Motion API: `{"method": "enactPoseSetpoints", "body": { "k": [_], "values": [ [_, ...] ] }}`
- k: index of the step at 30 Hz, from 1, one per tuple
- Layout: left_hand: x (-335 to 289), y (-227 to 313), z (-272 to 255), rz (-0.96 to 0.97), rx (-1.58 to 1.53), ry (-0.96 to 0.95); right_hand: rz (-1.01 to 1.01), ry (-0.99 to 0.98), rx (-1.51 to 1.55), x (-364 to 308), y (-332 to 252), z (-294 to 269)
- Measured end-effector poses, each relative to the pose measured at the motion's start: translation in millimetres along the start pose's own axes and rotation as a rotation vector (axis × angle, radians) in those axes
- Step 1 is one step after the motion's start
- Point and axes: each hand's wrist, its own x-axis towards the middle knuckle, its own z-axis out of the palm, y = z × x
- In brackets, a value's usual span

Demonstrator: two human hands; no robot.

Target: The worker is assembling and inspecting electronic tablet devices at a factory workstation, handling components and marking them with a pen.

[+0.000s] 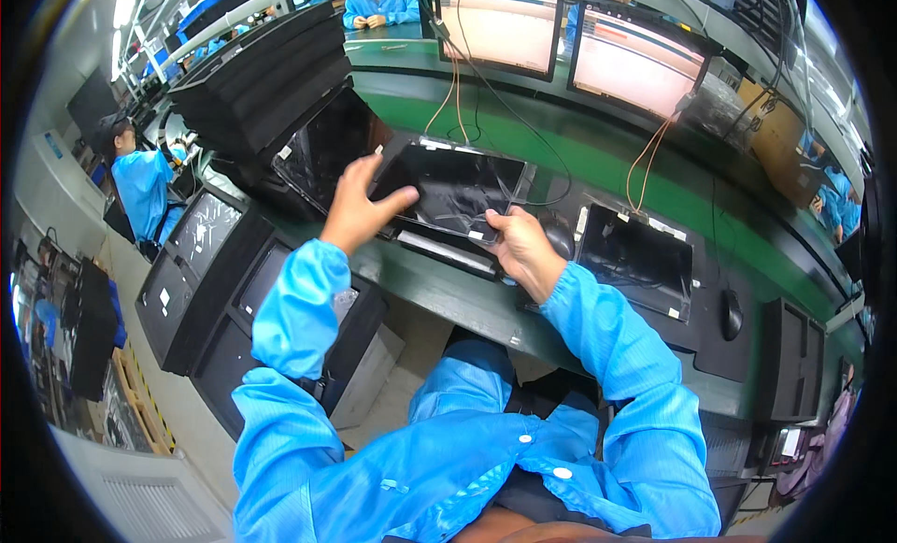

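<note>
A dark, glossy display panel (447,186) with a clear film over it is tilted above the green bench in front of me. My right hand (525,251) grips its near right corner, thumb on top and fingers underneath. At the panel's left edge, my left hand (360,207) is spread, thumb and fingers apart; whether it touches the edge I cannot tell. Just below the panel lies a long dark bar with a pale strip (447,253). Beside my right hand sits a black computer mouse (558,233), partly hidden.
A second panel (635,258) lies to the right, near another mouse (732,314). Two lit monitors (500,29) stand behind, with cables hanging down. Tall stacked black trays (262,85) rise at left, above another dark panel (327,146). Lower black trays (201,235) stand left. Co-workers (145,183) sit nearby.
</note>
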Motion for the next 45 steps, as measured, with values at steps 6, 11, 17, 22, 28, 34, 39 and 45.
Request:
{"method": "enactPoseSetpoints", "body": {
  "k": [6,11,17,22,28,34,39,45],
  "values": [
    [-32,-20,61,-0.171,0.209,-0.197,0.042,0.152,0.090,34,8,10],
    [-30,-21,60,-0.176,0.256,-0.175,0.192,0.047,-0.087,10,-24,25],
    [-25,-22,61,-0.176,0.253,-0.175,-0.229,-0.053,-1.071,-3,-45,1],
    [-26,-29,65,-0.016,0.407,-0.166,-0.777,-0.209,-1.442,-36,-67,-14],
    [1,-22,43,-0.049,0.409,-0.358,-0.865,-0.187,-1.385,-76,-65,-55],
    [3,-52,56,-0.055,0.330,-0.419,-0.971,-0.289,-1.425,-128,-48,-91],
    [19,-45,47,-0.041,0.335,-0.474,-1.068,-0.269,-1.425,-153,-37,-119],
    [51,-18,42,-0.177,0.663,-0.696,-1.103,-0.229,-1.369,-143,-24,-131]
  ]
}}
